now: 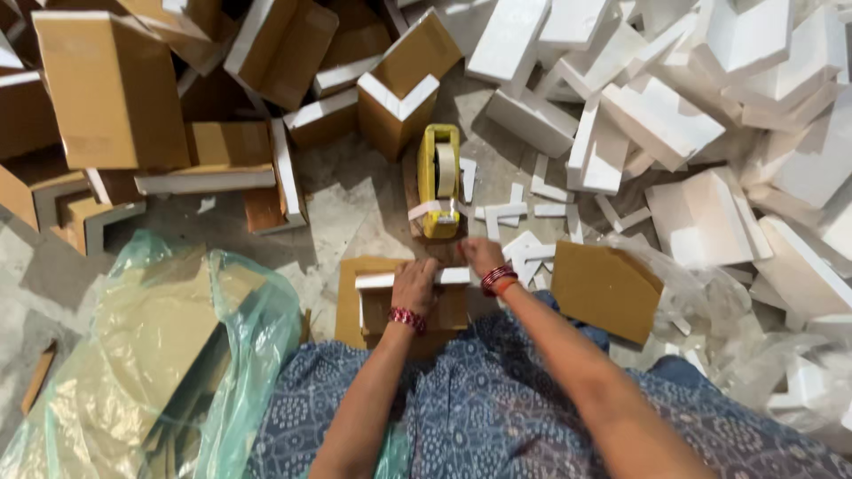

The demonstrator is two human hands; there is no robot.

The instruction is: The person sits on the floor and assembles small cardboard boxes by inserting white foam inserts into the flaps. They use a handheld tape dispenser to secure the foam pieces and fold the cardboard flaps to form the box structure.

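The left hand [415,286] lies flat and closed over a white foam strip [377,281] on a brown cardboard piece [355,306], near the person's lap, and the right hand [480,255] grips the right end of the same strip. Just beyond stands a yellow tape dispenser [438,180] on the rough grey floor [355,208]. Smooth cardboard corner pieces [111,89] are heaped far left, blocky white foam pieces [701,115] far right, and a crinkled greenish plastic bag [160,355] lies near left.
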